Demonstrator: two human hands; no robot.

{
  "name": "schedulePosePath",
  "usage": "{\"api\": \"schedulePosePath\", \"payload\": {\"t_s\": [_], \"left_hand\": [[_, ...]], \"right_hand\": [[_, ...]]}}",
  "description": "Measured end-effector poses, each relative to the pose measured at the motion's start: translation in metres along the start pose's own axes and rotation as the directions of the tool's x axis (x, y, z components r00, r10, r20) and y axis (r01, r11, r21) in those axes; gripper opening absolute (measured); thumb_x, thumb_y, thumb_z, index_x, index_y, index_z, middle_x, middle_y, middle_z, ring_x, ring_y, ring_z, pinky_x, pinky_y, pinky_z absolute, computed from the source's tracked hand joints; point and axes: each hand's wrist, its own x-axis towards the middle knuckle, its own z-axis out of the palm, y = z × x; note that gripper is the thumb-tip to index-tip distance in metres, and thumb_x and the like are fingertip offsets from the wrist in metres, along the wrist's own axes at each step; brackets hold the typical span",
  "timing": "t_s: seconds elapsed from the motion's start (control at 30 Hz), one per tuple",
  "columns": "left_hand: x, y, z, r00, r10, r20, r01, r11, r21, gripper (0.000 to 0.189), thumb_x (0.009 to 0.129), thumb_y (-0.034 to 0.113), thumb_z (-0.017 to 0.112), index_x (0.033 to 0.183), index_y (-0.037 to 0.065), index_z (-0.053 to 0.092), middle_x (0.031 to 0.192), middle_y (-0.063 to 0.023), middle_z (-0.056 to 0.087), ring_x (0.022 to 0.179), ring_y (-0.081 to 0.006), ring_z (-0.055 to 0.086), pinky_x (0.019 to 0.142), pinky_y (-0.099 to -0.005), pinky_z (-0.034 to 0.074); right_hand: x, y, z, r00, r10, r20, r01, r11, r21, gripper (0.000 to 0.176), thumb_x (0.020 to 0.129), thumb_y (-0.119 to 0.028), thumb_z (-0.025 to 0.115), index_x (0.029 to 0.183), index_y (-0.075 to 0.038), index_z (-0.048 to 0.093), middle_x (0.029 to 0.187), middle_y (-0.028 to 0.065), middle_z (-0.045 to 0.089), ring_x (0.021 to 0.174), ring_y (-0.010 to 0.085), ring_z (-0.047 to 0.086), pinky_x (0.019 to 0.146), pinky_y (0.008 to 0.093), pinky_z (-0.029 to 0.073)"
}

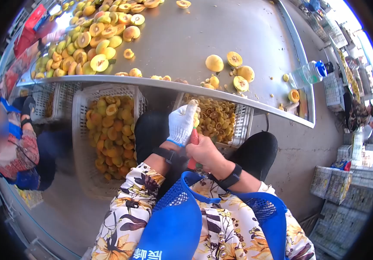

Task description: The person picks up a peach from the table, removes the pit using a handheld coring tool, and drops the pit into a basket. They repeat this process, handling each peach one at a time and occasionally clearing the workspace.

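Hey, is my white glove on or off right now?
On: the white glove covers the left hand, its blue-edged cuff ending near the black wristband.

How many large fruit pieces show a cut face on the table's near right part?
3: the back piece and front piece in the cluster left of the bottle, plus the corner piece below it. Face-down cuts may be hidden.

A red-handled tool point(194, 138) is gripped in the bare right hand point(206, 152); beside it, a small yellow piece point(196, 119), partly hidden, is held in the white-gloved left hand point(181, 125). Yellow-orange fruits point(84, 40), many halved, are heaped on the grey metal table point(203, 32). Below its edge, orange fruit pieces point(113, 138) and smaller brownish pieces point(216, 119) are contained in two white plastic crates point(80, 125).
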Motion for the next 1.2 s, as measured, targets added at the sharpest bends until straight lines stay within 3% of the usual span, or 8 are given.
{"api": "schedulePosePath", "payload": {"t_s": [0.13,0.27,0.43,0.57,0.67,0.87,1.07,1.2], "left_hand": [[0.002,0.005,-0.005,0.999,-0.044,0.009,0.044,0.998,-0.035,0.044,0.089,0.041,0.057,0.076,0.000,0.065,0.058,-0.0044,0.057,0.045,-0.0102,0.048,0.042,-0.0234,0.038],[0.011,0.012,-0.016,0.913,-0.343,0.221,0.386,0.901,-0.197,0.050,0.089,0.046,0.053,0.071,0.000,0.062,0.061,-0.0133,0.060,0.048,-0.0222,0.057,0.046,-0.0290,0.048],[0.003,0.013,-0.013,0.896,-0.366,0.253,0.416,0.891,-0.182,0.044,0.088,0.043,0.056,0.074,0.001,0.064,0.061,-0.0086,0.059,0.051,-0.0155,0.055,0.045,-0.0264,0.042],[-0.004,0.013,-0.010,0.962,-0.123,0.243,0.128,0.992,-0.007,0.039,0.089,0.036,0.056,0.074,0.001,0.063,0.062,-0.0085,0.061,0.052,-0.0151,0.057,0.049,-0.0251,0.044],[-0.010,0.018,-0.007,0.970,-0.068,0.232,0.064,0.998,0.026,0.033,0.088,0.031,0.060,0.078,0.001,0.066,0.065,-0.0042,0.061,0.056,-0.0099,0.055,0.052,-0.0232,0.043],[-0.011,0.025,-0.006,0.916,-0.308,0.256,0.337,0.939,-0.076,0.042,0.088,0.040,0.057,0.079,0.001,0.064,0.064,-0.0088,0.061,0.055,-0.0166,0.058,0.050,-0.0261,0.045],[0.000,0.010,-0.004,0.922,-0.319,0.219,0.350,0.929,-0.120,0.041,0.087,0.041,0.058,0.079,0.001,0.064,0.065,-0.0089,0.061,0.054,-0.0176,0.059,0.049,-0.0275,0.048],[-0.001,0.016,0.000,0.905,-0.388,0.174,0.406,0.910,-0.083,0.039,0.087,0.040,0.059,0.079,0.003,0.064,0.065,-0.0082,0.061,0.055,-0.0176,0.059,0.048,-0.0276,0.047]], "right_hand": [[0.009,0.018,0.008,0.985,-0.139,-0.100,0.119,0.976,-0.180,0.016,0.073,-0.010,0.053,0.085,0.001,0.054,0.071,0.0053,0.056,0.063,0.0153,0.053,0.058,0.0294,0.045],[0.008,0.031,0.001,0.944,-0.307,-0.119,0.217,0.852,-0.476,0.023,0.073,-0.012,0.053,0.089,0.005,0.051,0.073,0.0180,0.058,0.070,0.0290,0.060,0.065,0.0364,0.047],[-0.004,0.024,-0.015,0.962,-0.268,-0.047,0.194,0.798,-0.570,0.019,0.075,-0.010,0.052,0.089,0.003,0.050,0.072,0.0204,0.058,0.070,0.0317,0.061,0.066,0.0398,0.048],[0.002,0.018,-0.035,0.975,-0.053,0.216,0.076,0.992,-0.098,0.005,0.078,-0.005,0.054,0.081,-0.004,0.051,0.066,0.0006,0.050,0.052,0.0086,0.047,0.048,0.0234,0.041],[-0.005,0.016,-0.034,0.954,0.049,0.294,-0.104,0.979,0.176,0.005,0.078,-0.003,0.053,0.081,-0.005,0.051,0.064,-0.0002,0.048,0.051,0.0074,0.044,0.046,0.0222,0.039],[0.013,0.050,-0.028,0.964,-0.252,0.087,0.265,0.942,-0.208,0.010,0.076,-0.007,0.057,0.081,-0.003,0.050,0.065,0.0018,0.052,0.055,0.0107,0.051,0.049,0.0254,0.043],[0.011,0.047,-0.030,0.946,-0.319,-0.051,0.226,0.765,-0.603,0.026,0.075,-0.015,0.054,0.095,0.002,0.052,0.074,0.0214,0.061,0.072,0.0359,0.061,0.065,0.0420,0.048],[0.014,0.051,-0.032,0.923,-0.381,-0.045,0.269,0.726,-0.633,0.015,0.075,-0.011,0.051,0.081,0.003,0.049,0.066,0.0177,0.056,0.060,0.0285,0.058,0.059,0.0400,0.046]]}}
